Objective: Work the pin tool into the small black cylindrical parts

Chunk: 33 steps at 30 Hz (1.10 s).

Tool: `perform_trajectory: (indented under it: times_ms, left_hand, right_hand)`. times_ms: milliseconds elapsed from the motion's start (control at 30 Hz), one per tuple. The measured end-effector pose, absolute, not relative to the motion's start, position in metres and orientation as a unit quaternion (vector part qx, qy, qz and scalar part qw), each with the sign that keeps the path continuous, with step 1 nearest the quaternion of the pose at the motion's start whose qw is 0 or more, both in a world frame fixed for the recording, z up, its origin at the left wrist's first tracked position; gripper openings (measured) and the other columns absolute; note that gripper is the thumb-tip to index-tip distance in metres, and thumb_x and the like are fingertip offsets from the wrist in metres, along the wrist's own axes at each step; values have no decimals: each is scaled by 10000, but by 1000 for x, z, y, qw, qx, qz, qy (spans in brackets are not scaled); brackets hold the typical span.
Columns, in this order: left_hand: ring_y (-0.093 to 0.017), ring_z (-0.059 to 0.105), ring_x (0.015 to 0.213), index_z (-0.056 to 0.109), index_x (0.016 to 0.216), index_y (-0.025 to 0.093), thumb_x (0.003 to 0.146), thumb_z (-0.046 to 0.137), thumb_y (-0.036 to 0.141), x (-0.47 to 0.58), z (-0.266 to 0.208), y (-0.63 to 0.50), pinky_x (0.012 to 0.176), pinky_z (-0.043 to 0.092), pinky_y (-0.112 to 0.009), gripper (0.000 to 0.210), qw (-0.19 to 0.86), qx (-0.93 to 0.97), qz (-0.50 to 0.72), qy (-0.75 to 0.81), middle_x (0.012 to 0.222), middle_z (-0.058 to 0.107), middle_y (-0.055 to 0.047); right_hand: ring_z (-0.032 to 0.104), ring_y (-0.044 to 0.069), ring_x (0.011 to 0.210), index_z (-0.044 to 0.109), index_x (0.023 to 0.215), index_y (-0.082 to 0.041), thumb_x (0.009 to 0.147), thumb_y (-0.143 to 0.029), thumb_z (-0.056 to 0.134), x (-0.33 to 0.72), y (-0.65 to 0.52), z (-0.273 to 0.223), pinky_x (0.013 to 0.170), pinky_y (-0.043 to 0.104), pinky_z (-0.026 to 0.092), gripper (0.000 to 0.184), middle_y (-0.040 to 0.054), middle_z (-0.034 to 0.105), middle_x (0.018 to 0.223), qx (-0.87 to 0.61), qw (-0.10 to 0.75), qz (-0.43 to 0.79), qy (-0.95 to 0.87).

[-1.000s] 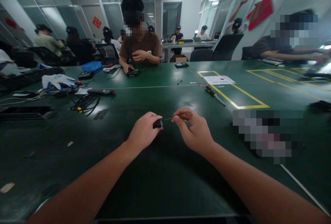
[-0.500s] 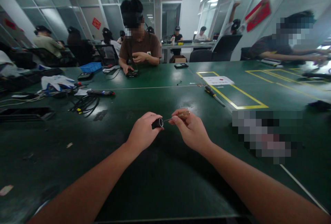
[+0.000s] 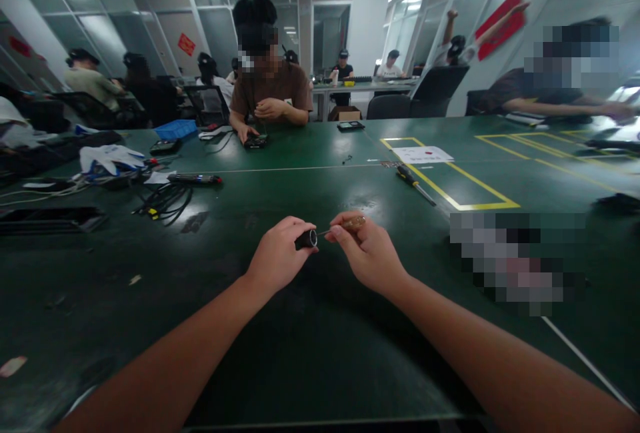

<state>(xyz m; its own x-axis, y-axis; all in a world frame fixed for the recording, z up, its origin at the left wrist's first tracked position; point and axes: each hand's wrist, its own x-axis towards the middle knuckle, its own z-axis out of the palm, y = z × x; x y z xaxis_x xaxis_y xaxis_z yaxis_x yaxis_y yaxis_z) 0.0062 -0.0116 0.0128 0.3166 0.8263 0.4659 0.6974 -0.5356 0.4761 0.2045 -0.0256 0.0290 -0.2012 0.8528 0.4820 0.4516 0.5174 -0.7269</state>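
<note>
Above the green table, my left hand [image 3: 280, 250] is closed around a black cylindrical part [image 3: 304, 240] with a light ring at its end, which faces right. My right hand [image 3: 370, 246] grips a small screwdriver [image 3: 355, 222] by its amber, see-through handle. The thin metal shaft points left at the ringed end of the cylinder. Whether its tip touches the part or goes inside it, I cannot tell. My left fingers hide most of the cylinder.
A yellow-and-black screwdriver [image 3: 416, 184] lies beyond my right hand, near a white paper [image 3: 423, 154]. At left are a black cable [image 3: 165, 205], a pen-shaped electric driver [image 3: 194, 180] and white gloves [image 3: 111, 158]. A co-worker [image 3: 270, 86] sits opposite, handling a dark device.
Both hands keep their grips and stay almost in place. The screwdriver and the cylinder have shifted only very slightly. In the background, a person's raised arms have moved.
</note>
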Motion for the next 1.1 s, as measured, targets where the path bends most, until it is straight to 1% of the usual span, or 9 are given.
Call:
perform_trajectory:
  times_ms: [100, 200, 300, 400, 533, 667, 900, 1000, 1100]
  left_hand:
    - [-218, 689, 982, 747, 1103, 222, 799, 797, 133, 6, 12, -12, 863, 569, -370, 321, 101, 808, 339, 471, 1099, 716, -44]
    - [-225, 682, 997, 743, 1131, 220, 790, 802, 121, 5, 11, -11, 884, 566, -378, 360, 93, 812, 324, 476, 1106, 708, -48]
    - [-233, 679, 1023, 741, 1137, 217, 787, 806, 122, 4, 10, -9, 924, 559, -394, 368, 78, 807, 318, 491, 1125, 707, -48]
    - [-229, 681, 1015, 740, 1122, 213, 785, 811, 131, 4, 11, -9, 924, 560, -396, 354, 88, 802, 318, 497, 1125, 711, -42]
    - [-225, 676, 1031, 733, 1132, 211, 785, 811, 128, 4, 12, -10, 942, 555, -395, 365, 90, 800, 325, 496, 1130, 709, -45]
    - [-227, 681, 1022, 739, 1110, 208, 786, 805, 123, 4, 11, -8, 941, 562, -397, 342, 109, 804, 303, 500, 1120, 715, -49]
    - [-229, 685, 1025, 730, 1120, 205, 790, 796, 125, 4, 10, -7, 934, 567, -405, 346, 98, 800, 331, 491, 1126, 721, -56]
    - [-225, 687, 1026, 724, 1109, 207, 792, 785, 107, 4, 11, -8, 943, 566, -403, 338, 90, 800, 359, 473, 1115, 726, -51]
    - [-223, 686, 1019, 721, 1076, 214, 795, 778, 102, 3, 12, -9, 935, 568, -392, 308, 82, 796, 384, 460, 1094, 729, -46]
  right_hand:
    - [739, 191, 794, 618, 976, -221, 988, -252, 544, 204, -28, 31, 722, 299, 523, 82, 24, 745, 858, -425, 437, 184, -771]
    - [712, 201, 771, 611, 961, -214, 977, -240, 534, 205, -29, 33, 724, 311, 500, 83, 40, 726, 851, -423, 413, 116, -798]
    - [707, 194, 746, 601, 964, -214, 984, -248, 523, 206, -31, 37, 716, 303, 486, 87, 33, 718, 814, -438, 427, 88, -786]
    - [717, 182, 741, 605, 958, -220, 986, -251, 534, 208, -33, 40, 716, 289, 487, 82, 21, 727, 805, -454, 446, 103, -765]
    - [721, 189, 754, 618, 961, -220, 987, -267, 538, 208, -32, 41, 720, 298, 487, 96, 24, 735, 817, -460, 443, 112, -761]
    - [727, 190, 760, 624, 962, -218, 984, -266, 545, 207, -31, 40, 725, 302, 496, 96, 23, 741, 805, -465, 440, 132, -757]
    - [765, 199, 797, 644, 952, -221, 954, -276, 597, 205, -29, 37, 715, 308, 543, 73, 22, 779, 828, -456, 466, 223, -725]
    - [775, 216, 805, 661, 976, -219, 934, -313, 615, 205, -26, 32, 683, 319, 557, 114, 37, 790, 846, -462, 486, 267, -692]
    - [777, 226, 808, 673, 996, -209, 909, -335, 633, 206, -24, 30, 713, 345, 579, 158, 53, 796, 860, -458, 498, 300, -672]
